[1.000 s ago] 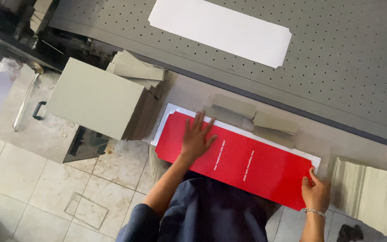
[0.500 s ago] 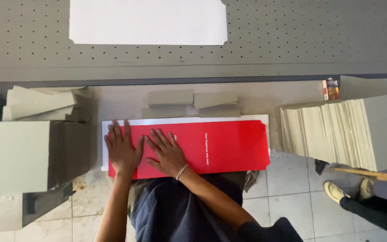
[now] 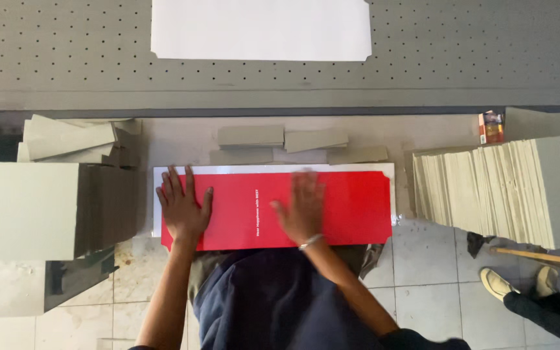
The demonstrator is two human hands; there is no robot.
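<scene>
- grey perforated work surface (image 3: 487, 58) spans the upper part of the view, dotted with regular small holes.
- a large white sheet (image 3: 260, 29) lies flat on it, near the top edge.
- a lighter grey bench ledge (image 3: 422, 133) runs below the perforated surface.
- small grey board pieces (image 3: 280, 144) lie loose on the ledge.
- tall stack of grey boards (image 3: 24, 210) at left, with loose boards (image 3: 72, 136) behind it.
- fanned stack of pale boards (image 3: 500, 188) at right.
- floor of pale, worn tiles (image 3: 422, 285), stained in places.
- light is even and soft.
</scene>
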